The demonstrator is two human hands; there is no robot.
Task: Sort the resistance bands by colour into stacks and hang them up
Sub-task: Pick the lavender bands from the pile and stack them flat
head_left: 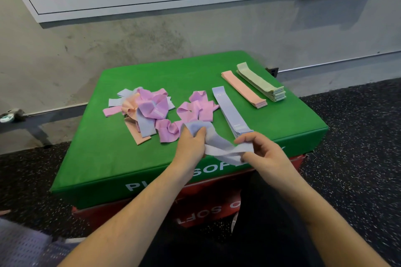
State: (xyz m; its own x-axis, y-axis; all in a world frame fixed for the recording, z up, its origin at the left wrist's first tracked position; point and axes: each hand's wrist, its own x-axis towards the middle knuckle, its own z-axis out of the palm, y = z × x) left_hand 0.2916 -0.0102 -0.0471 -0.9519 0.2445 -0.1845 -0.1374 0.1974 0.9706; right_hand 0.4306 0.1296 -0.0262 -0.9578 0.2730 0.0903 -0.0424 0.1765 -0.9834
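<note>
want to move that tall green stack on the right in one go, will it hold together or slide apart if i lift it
Probably floppy: the lavender band held between the left hand and right hand twists and sags. The green stack is many loose layers, so it would likely droop and fan apart unless pinched through. It looks light.

A twisted lavender fabric resistance band (219,144) hangs stretched between two hands, just in front of a flat lavender stack (230,110). To the right lie a neat peach-pink stack (243,89) and a taller pale green stack (260,82), side by side. At left, loose pink, lavender and peach bands (149,110) lie crumpled in a heap.
</note>
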